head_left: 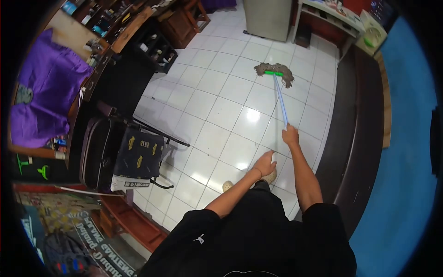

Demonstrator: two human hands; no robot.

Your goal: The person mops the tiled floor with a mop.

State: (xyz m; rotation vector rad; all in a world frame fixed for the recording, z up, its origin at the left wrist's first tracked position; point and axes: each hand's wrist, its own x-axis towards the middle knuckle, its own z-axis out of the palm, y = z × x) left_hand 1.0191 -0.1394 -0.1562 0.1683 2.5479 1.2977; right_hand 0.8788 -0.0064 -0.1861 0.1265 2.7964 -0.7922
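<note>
My right hand (290, 135) is wrapped round the light blue handle of a mop (281, 101), near its upper end. The handle slopes away from me to a green clamp (273, 73). Grey-brown mop strands (287, 75) lie spread on the white tiled floor (221, 108). Lower and to the left, my left hand (265, 165) is apart from the handle, with nothing visible in it and its fingers partly stretched out. Just beneath that hand shows one of my beige clogs (271, 177); the other clog tip (227, 185) is to its left.
A chair with a dark patterned cloth (140, 152) stands at left, its legs reaching onto the floor. A dark bench-like ledge (353, 138) runs along the right, beside a blue surface (410, 101). A grey cabinet (267, 18) and a white desk (330, 16) stand beyond the mop.
</note>
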